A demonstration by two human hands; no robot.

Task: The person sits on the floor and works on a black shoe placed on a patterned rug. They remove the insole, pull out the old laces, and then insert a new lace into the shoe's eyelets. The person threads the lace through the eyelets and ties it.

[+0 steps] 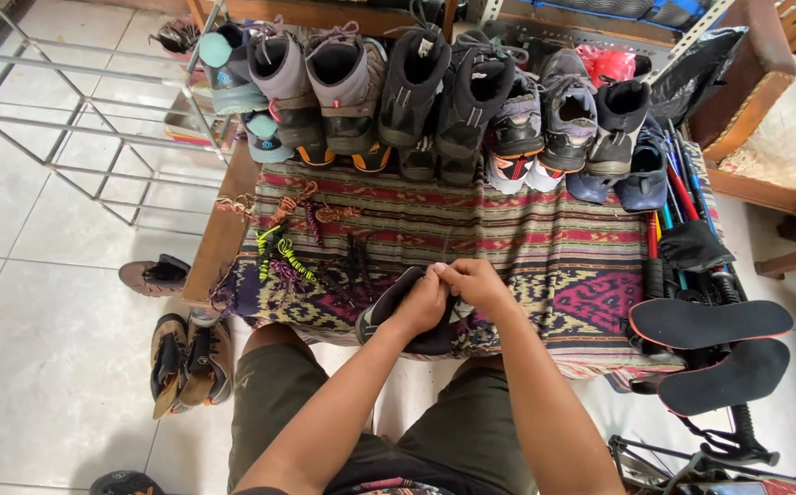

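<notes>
A dark shoe [389, 307] with a pale sole edge lies at the near edge of a low table covered by a striped woven cloth [545, 243]. My left hand [421, 302] grips the shoe's upper part. Close beside it, my right hand [478, 280] has its fingers pinched at the shoe's opening. What the fingertips hold is too small to make out. Loose shoelaces [288, 252] in yellow, orange and dark colours lie on the cloth just left of the shoe.
A row of several hiking shoes [435, 96] lines the table's far side. Two dark insoles [714, 344] and trekking poles [682, 197] rest at the right. Brown shoes [187, 357] stand on the tiled floor at the left, near a metal rack [95, 119].
</notes>
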